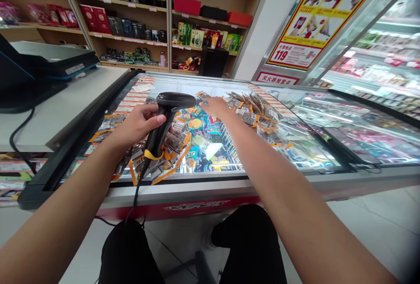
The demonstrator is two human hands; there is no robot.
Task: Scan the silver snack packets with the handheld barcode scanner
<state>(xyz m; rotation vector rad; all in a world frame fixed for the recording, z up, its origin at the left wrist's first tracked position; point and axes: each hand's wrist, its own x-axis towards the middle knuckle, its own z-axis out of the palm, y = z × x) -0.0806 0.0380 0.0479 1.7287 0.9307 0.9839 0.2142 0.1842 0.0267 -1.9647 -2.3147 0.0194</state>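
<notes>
Our left hand [144,122] grasps the barcode scanner [160,131] | snack packet [202,95] lies right of its head, by our right hand [216,106] | right grip: we cannot tell

the scanner [162,130] is smooth plastic, the freezer top [302,146] probably glossy glass.

Chest Freezer: Glass Top Surface

The chest freezer [210,186] carries a flat glass top [187,82]. Orange-edged packets lie overlapping on it in two groups: left pile [179,139] toward the front edge, right pile [254,108] farther back. A white slip [143,87] lies at the rear left.
</notes>
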